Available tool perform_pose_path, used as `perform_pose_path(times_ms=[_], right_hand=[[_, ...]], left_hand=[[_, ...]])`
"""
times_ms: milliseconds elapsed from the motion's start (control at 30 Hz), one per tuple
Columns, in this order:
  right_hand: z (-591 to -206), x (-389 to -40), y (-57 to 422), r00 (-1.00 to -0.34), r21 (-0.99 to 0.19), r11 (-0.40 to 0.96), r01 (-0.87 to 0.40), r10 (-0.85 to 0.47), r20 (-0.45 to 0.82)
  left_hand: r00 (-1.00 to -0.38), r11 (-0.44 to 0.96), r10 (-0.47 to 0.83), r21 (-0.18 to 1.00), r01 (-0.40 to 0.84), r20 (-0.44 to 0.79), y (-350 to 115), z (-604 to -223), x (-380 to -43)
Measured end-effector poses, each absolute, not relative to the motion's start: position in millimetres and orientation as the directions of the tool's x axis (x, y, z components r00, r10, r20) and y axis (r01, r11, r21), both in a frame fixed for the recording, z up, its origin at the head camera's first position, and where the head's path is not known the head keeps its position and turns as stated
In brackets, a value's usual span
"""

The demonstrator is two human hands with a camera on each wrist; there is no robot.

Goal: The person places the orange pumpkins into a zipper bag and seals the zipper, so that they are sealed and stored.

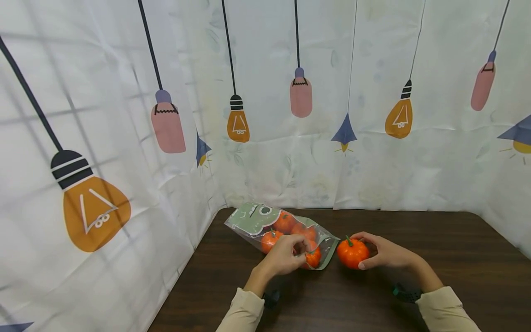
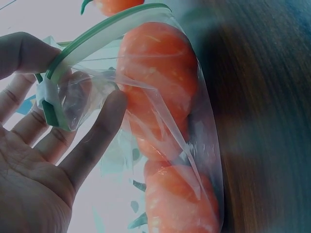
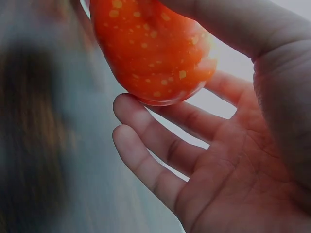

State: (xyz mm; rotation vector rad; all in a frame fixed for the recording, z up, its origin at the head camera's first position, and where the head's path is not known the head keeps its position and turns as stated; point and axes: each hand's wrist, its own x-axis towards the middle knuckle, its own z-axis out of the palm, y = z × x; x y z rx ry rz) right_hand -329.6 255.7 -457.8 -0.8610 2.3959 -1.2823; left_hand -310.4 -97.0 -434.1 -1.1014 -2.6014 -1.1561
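Note:
A clear zip bag (image 1: pixel 254 224) with a green printed cartoon face lies on the table, its zip end toward the right. Several orange-red toy pumpkins (image 1: pixel 284 222) are inside it. At that end my left hand (image 1: pixel 284 257) pinches the bag's rim; in the left wrist view, the thumb is against the green zip strip (image 2: pixel 104 25) and the bag's mouth gapes. Just right of the mouth, my right hand (image 1: pixel 387 253) grips another ribbed pumpkin (image 1: pixel 352 253) with a green stem. The right wrist view shows yellow flecks on this pumpkin (image 3: pixel 150 53), held between thumb and fingers.
The dark wooden table (image 1: pixel 448 244) extends to the right and in front of the hands. White curtains (image 1: pixel 269 175) printed with hanging lamps stand along the table's back and left side.

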Motion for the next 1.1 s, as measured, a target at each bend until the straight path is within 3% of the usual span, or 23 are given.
perform_pose_path(times_ms=[433,700,1100], right_hand=[[-472,-330,219,-0.766,-0.841,0.407,-0.357,-0.642,0.015],[-471,-328,214,-0.795,-0.837,0.416,-0.355,-0.605,0.036],[-474,-327,203,-0.788,-0.836,0.401,-0.375,-0.613,0.06]], left_hand=[[-0.729,0.464,0.569,0.584,0.666,0.379,-96,-434,-310],[-0.74,0.478,0.561,0.584,0.656,0.372,-95,-434,-309],[-0.731,0.455,0.58,0.601,0.657,0.359,-93,-434,-308]])
